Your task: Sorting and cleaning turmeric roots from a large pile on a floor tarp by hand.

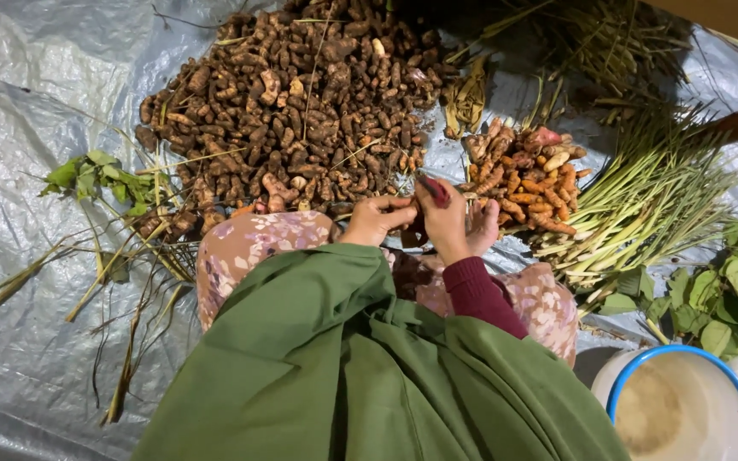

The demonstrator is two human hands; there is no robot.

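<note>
Grey plastic sheeting (19, 256) covers the floor, crinkled and shiny under the light, and everything lies straight on it. At the middle of the frame the person's two hands meet just above the knees. The right hand (446, 224), coming out of a dark red sleeve (480, 294), is clenched around a small red-handled tool (434, 189), probably a knife; its blade is hidden. The left hand (376, 218) is curled, fingers pinched toward the right hand, gripping what looks like a small root piece (413, 229) between the two hands. The piece is mostly covered, so its long axis cannot be told. It sits touching both hands, a little nearer the left hand's fingertips, with the tool above and right of it.

Below the hands lie a floral-print garment (241, 248) over the knees and a wide green cloth (343, 367) filling the lower middle. A bare foot (482, 224) shows just right of the hands.

Just beyond that, at centre right, is a small heap of orange, cleaned roots (527, 183), the near pile for the right hand. Upper centre holds the big mound of brown, earthy roots (301, 102), lying up and left of the hands, nearer the left one. Pale green stalks (651, 201) fan out at the right, leafy greens (736, 290) sit at the right edge, more leaves (96, 179) at the left, and dry stems (121, 341) trail to the lower left. A blue-rimmed white bucket (685, 352) stands in the lower right corner.
</note>
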